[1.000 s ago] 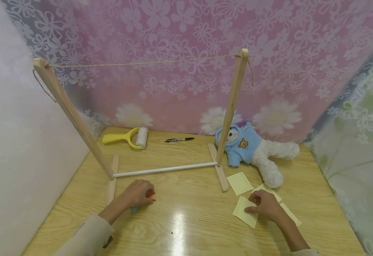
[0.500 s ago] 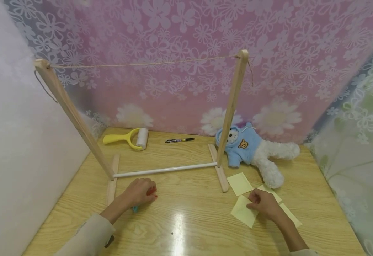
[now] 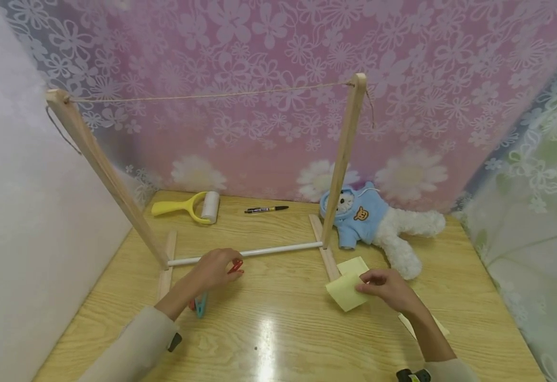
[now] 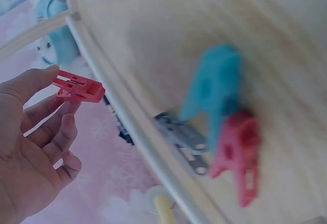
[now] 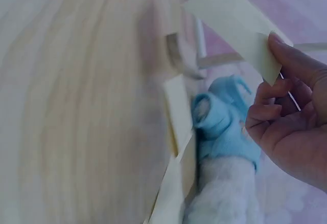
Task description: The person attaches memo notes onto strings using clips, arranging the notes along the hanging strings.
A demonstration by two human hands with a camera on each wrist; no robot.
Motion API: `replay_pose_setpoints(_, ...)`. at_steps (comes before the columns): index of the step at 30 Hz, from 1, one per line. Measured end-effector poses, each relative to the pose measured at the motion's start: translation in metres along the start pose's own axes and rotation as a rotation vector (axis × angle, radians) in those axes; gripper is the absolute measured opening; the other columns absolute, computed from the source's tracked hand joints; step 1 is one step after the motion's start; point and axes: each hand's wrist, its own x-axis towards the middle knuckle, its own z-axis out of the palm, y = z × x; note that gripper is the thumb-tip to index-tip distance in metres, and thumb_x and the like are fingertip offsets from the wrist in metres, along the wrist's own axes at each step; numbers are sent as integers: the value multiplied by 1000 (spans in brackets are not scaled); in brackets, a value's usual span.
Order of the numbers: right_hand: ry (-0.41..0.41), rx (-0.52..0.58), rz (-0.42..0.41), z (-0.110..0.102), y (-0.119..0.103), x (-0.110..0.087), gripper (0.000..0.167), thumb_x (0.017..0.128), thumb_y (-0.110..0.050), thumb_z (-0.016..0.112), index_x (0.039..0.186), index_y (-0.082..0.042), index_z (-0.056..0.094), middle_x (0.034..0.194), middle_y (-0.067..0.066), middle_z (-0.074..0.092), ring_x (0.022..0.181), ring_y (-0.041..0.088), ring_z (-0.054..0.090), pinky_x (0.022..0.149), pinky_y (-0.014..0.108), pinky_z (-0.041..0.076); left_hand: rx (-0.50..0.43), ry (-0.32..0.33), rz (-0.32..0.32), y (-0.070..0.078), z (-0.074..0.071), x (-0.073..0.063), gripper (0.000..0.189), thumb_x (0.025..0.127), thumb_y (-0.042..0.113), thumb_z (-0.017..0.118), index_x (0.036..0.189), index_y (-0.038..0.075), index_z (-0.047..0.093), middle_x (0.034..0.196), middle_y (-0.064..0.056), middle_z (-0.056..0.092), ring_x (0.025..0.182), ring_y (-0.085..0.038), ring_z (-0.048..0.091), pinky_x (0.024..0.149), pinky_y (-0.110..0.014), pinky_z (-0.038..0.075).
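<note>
My left hand [image 3: 213, 268] pinches a red clothespin [image 4: 82, 89] between thumb and fingers, just in front of the white rod [image 3: 278, 249]. On the table below it lie a blue clothespin [image 4: 214, 83], another red clothespin [image 4: 240, 155] and a grey clothespin [image 4: 184, 142]. With thumb and fingers, my right hand [image 3: 390, 289] holds up a yellow paper square [image 5: 232, 24], like a sticky note. Behind it lies another yellow square [image 3: 352, 265], partly covered in the head view. More yellow paper [image 3: 438, 324] is partly hidden under the right forearm.
A wooden stand [image 3: 347, 148] rises at the back, with a string [image 3: 211, 96] between its two posts. A plush bear [image 3: 366, 217] in a blue hoodie lies against the right post. Along the wall are a yellow lint roller [image 3: 178, 207] and a pen [image 3: 266, 209].
My right hand has lifted a yellow square off the table and carried it left. My left hand has moved up and right with the red clothespin, uncovering more of the other clothespins.
</note>
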Motion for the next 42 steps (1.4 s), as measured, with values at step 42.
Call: replay_pose_setpoints(42, 365, 959, -297, 49, -150, 93, 7, 93, -8, 59, 96, -8, 65, 79, 0, 68, 76, 10, 67, 74, 20, 56, -583, 389, 223, 149, -226, 110, 30, 81, 10, 75, 108, 1, 65, 103, -12, 71, 93, -16, 68, 80, -28, 55)
